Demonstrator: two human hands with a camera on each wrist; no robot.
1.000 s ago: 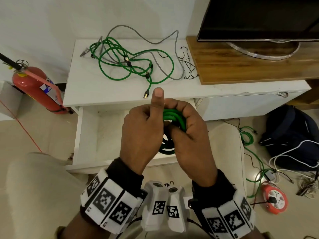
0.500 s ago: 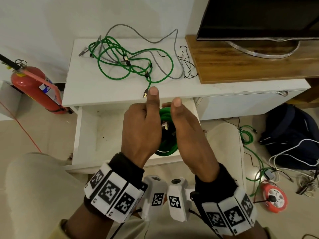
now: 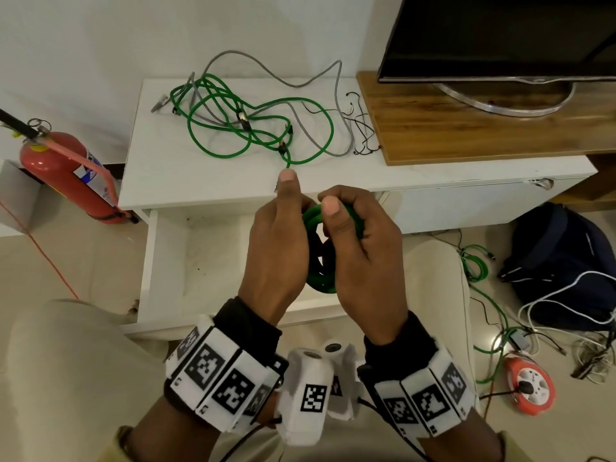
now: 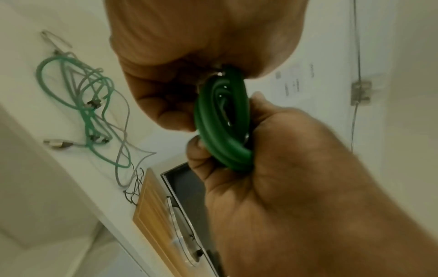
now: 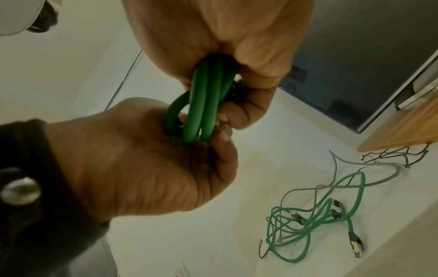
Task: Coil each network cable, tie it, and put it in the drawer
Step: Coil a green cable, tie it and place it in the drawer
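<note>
Above the open drawer [image 3: 173,261], held between both hands, is a coiled green cable [image 3: 321,281] of several tight loops. The left hand [image 3: 276,248] grips one side of the coil with its fingers curled round the strands and its thumb pointing straight up. The right hand [image 3: 363,251] wraps the other side, its fingers bent over the top of the loops and the thumb tip pressed against them; from the left wrist view the right hand [image 4: 272,168] plainly has the green cable [image 4: 222,121] closed inside its palm. From the right wrist view the left hand [image 5: 147,165] pinches the lower bend of the coil [image 5: 201,105].

Just behind the hands, the white cabinet top [image 3: 160,168] carries a loose tangle: green network cables [image 3: 233,128] looped over each other toward its back left corner, a grey cable [image 3: 333,95] winding through them, and thin black wire ties [image 3: 361,128] by the edge of a wooden board [image 3: 466,128]. A television [image 3: 500,35] stands on that board.

On the floor left of the cabinet lies a red fire extinguisher [image 3: 66,175]. To the right sit a dark backpack [image 3: 560,261], more loose cables [image 3: 476,261] and an orange extension reel [image 3: 530,381].
</note>
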